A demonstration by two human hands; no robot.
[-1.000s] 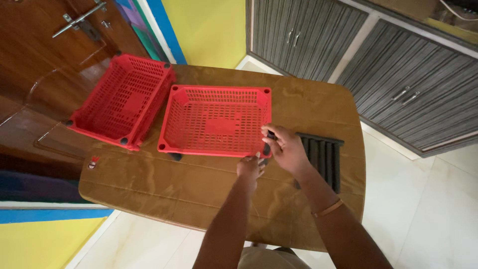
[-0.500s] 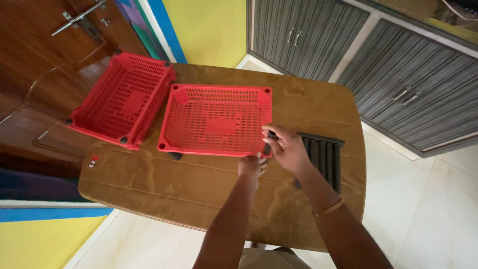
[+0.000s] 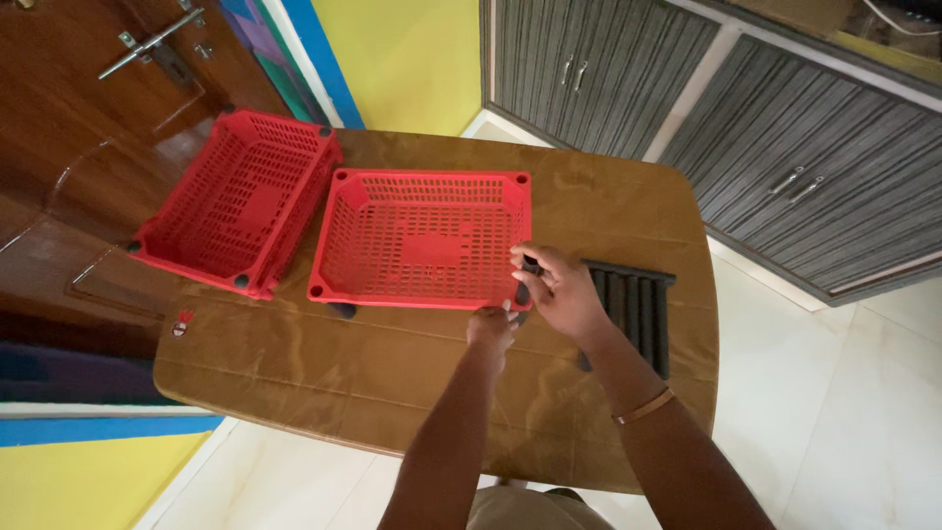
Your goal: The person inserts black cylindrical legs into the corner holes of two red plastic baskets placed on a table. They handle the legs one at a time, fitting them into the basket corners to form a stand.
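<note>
My right hand [image 3: 559, 292] was curled at the near right corner of the red perforated basket [image 3: 422, 240], fingers closed around a short black peg [image 3: 524, 280] that stood against that corner, while my left hand [image 3: 490, 327] sat just below it at about seven o'clock, fingertips pinched in against the basket's near rim; whether it actually gripped anything I could not tell. A thin bangle [image 3: 644, 406] ringed my right wrist. The basket lay flat near the middle of the brown wooden table [image 3: 324, 373], open side up, with a small black foot [image 3: 343, 310] showing under its near left corner. At about nine o'clock from it, touching its left side, a second red basket [image 3: 238, 201] of the same kind rested tilted, with black dots at its corners. At three o'clock from my right hand, just beside it, lay a row of black pegs [image 3: 636, 306] side by side, running away from me. The table top was glossy, with rounded corners, and it stood on a pale tiled floor [image 3: 844, 393]. At twelve to two o'clock ran grey streaked cabinet doors [image 3: 785, 128] with small metal handles; at eleven o'clock was a yellow wall [image 3: 412, 59] with a blue strip, and at ten o'clock a dark wooden door [image 3: 88, 118] with a metal latch. A small red sticker [image 3: 183, 322] sat on the table's left near edge, at about eight o'clock from the basket.
</note>
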